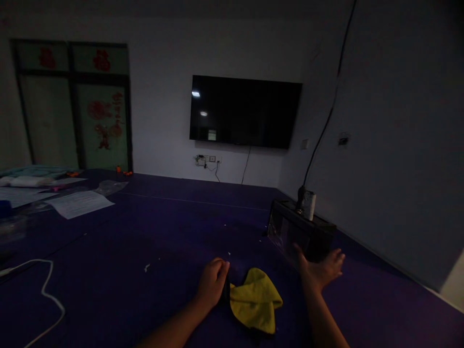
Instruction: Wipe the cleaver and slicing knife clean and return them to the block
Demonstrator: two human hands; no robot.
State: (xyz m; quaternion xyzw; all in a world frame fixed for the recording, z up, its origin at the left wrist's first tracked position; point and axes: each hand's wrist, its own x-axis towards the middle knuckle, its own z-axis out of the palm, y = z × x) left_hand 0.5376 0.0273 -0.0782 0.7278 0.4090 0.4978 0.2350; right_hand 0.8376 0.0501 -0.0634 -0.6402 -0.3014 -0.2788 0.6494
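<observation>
My left hand (213,280) rests curled on the purple table (145,251), fingers closed at the left edge of a crumpled yellow cloth (255,302), with something dark between fingers and cloth. My right hand (321,268) is open, fingers spread, at the near corner of a dark glass-fronted box (297,229). The thumb touches the box's front face. A small white object (308,203) with a black cable sits on top of the box.
A black TV (244,111) hangs on the far wall. Papers (79,203) and plastic bags lie at the table's far left. A white cable (39,285) snakes along the left near side. The right wall runs close beside the box.
</observation>
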